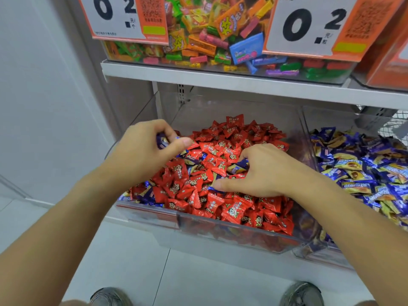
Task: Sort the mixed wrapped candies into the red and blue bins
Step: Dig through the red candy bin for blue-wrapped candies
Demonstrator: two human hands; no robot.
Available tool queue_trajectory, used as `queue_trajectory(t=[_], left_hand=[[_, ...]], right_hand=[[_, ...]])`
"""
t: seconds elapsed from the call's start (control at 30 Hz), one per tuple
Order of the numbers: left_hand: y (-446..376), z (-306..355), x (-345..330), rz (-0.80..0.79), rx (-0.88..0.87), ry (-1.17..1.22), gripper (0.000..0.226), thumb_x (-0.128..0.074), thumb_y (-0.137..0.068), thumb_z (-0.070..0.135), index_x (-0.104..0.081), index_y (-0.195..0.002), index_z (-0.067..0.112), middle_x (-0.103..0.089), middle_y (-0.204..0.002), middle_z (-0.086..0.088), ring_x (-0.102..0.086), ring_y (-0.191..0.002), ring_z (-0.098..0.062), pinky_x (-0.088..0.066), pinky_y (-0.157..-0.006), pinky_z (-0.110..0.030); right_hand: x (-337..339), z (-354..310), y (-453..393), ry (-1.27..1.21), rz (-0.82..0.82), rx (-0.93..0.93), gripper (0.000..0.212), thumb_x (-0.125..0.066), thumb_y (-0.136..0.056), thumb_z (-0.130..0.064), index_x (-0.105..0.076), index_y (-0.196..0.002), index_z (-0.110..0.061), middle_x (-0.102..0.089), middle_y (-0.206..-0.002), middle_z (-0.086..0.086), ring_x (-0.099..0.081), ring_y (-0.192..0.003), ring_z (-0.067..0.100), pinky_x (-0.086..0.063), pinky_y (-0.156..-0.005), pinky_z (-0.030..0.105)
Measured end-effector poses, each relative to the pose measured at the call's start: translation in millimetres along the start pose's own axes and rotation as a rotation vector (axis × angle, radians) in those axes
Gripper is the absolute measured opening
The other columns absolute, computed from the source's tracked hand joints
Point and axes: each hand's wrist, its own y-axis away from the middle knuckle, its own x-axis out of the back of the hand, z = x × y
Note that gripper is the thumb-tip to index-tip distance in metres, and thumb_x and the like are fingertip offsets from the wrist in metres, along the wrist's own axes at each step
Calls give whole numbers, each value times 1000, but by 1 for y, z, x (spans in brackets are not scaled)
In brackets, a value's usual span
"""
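White metal shelf (220, 79) runs across the top, smooth painted edge; clear plastic tub of flat rectangular candies in mixed colours sits on it, two paper price cards (309, 25) clipped to the front. Below the shelf, two clear hard-plastic bins side by side with glossy walls. Red bin (231, 230) at left is heaped with crinkly red foil candies (231, 212), pillow and triangle shaped, with stray blue ones mixed in, mostly toward its left and centre. Blue bin (309, 155), touching its right wall, holds shiny blue-and-gold candies (357, 171). Pale tiled floor (132, 261) beneath; grey shoes at the bottom edge.

Left hand (145, 149) is over the red bin's back left corner, fingers curled and pinching several blue candies (162, 141) against the thumb. Right hand (262, 171) lies on the pile at mid bin, fingers curled down onto a blue-gold candy (239, 165), thumb stretched out flat across the wrappers; whether it actually has hold of the candy, cannot tell.
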Motion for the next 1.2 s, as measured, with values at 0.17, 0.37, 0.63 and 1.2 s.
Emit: queue_trajectory(t=[0.17, 0.37, 0.63, 1.2], left_hand=[[3, -12, 8, 8, 73, 26, 46, -67, -71, 67, -63, -74, 21, -66, -63, 2, -58, -57, -13, -49, -58, -27], [2, -14, 8, -51, 42, 19, 34, -78, -73, 52, -61, -83, 24, -63, -73, 4, -54, -57, -5, -44, -60, -25], [-6, -10, -6, -226, -70, -147, 12, -62, -94, 29, -73, -99, 31, -64, -72, 21, -59, -66, 9, -41, -63, -11], [-21, -13, -20, -297, -70, -312, 21, -75, -82, 43, -78, -90, 24, -57, -71, 19, -53, -64, 4, -38, -59, -16]], right_hand=[[-4, -11, -3, -70, 10, 10, 62, -71, -70, -69, -58, -72, -8, -55, -61, 1, -52, -65, 20, -47, -60, 38], [-7, -15, -4, -165, 66, 135, 20, -71, -80, -41, -60, -85, -26, -66, -80, -6, -58, -83, 14, -52, -77, 38], [-10, -18, -6, -9, 4, 239, 46, -64, -90, -55, -59, -131, -34, -67, -99, -6, -57, -103, 21, -43, -77, 31], [-6, 8, -5, -367, 173, 170, 17, -60, -96, -45, -70, -108, -39, -66, -72, -15, -54, -66, 2, -35, -62, 16]])
